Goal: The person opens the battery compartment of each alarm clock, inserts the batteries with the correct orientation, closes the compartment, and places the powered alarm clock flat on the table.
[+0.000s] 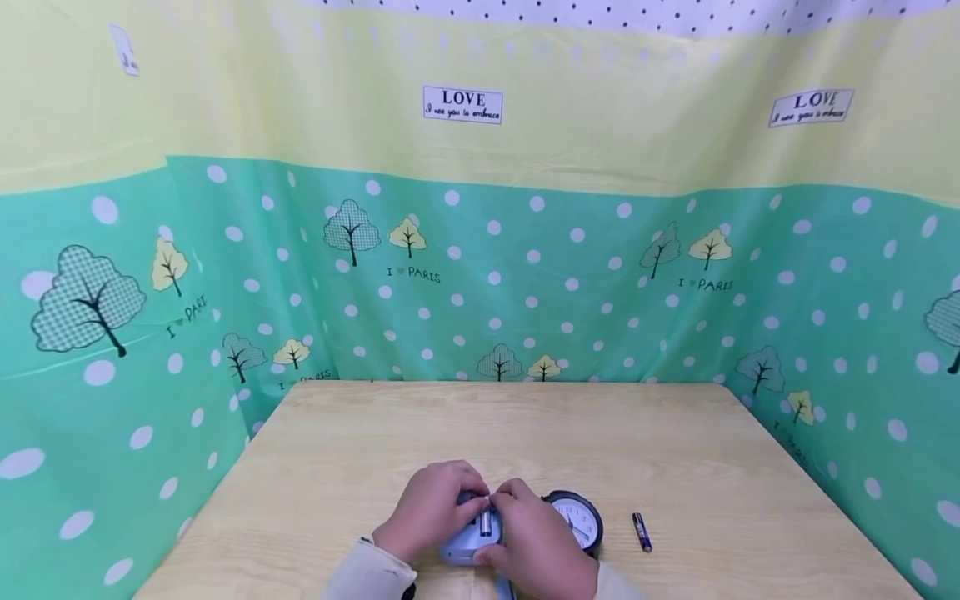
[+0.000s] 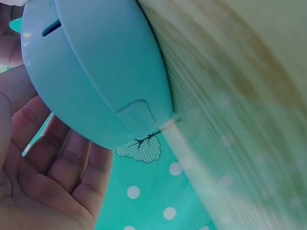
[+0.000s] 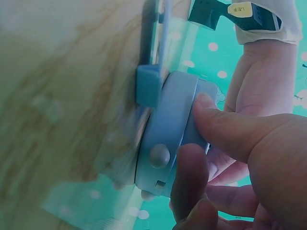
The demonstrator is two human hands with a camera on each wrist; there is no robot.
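Note:
A light blue clock (image 1: 459, 553) lies back side up on the table, its dial hidden underneath. In its back sits a silvery battery (image 1: 486, 523). My left hand (image 1: 431, 510) holds the clock from the left, with fingers curled along its rounded side (image 2: 96, 72) in the left wrist view. From the right, my right hand (image 1: 536, 537) grips the case, the thumb pressing on its back (image 3: 204, 108). The fingertips of both hands meet at the battery's far end; I cannot tell whether they pinch it.
Just right of my right hand lies a black-rimmed clock (image 1: 577, 521), dial up. Farther right is a loose dark battery (image 1: 642, 532). A flat light blue piece (image 3: 148, 84) lies close beside the blue clock. Polka-dot curtains (image 1: 495, 275) surround the wooden table (image 1: 360, 433).

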